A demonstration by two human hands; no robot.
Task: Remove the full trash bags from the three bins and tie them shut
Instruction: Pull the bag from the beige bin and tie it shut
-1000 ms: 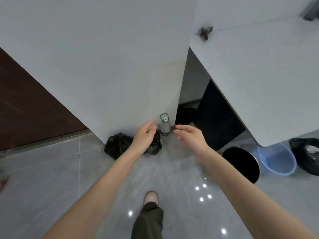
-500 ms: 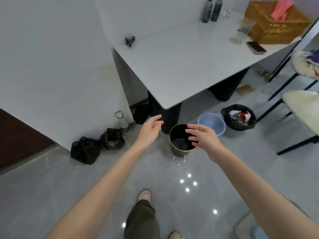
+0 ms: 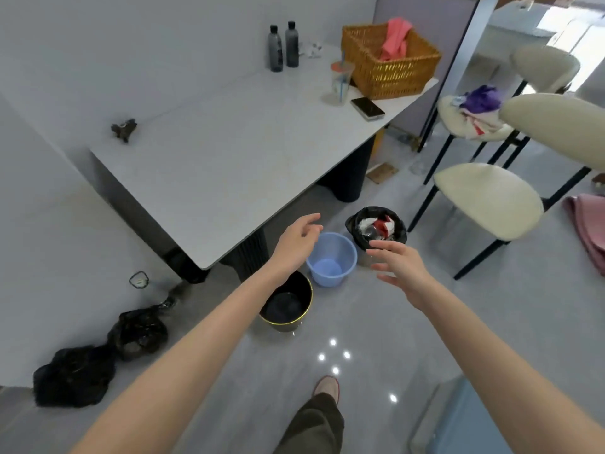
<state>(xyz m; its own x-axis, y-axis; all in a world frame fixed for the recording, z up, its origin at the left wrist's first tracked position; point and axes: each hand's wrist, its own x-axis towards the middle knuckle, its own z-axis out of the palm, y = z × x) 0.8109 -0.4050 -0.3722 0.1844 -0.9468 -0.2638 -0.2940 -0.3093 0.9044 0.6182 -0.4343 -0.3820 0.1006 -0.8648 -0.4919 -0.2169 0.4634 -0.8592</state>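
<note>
Hands turned from tied bags [image 3: 75, 375] to full bin [image 3: 353, 222] beside blue bin [image 3: 330, 255], left hand [image 3: 296, 244] and right hand [image 3: 397, 265] empty, fingers spread; seemingly last bag remaining.

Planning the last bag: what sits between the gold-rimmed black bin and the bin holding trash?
The empty blue bin stands between them, shown in the head view.
</note>
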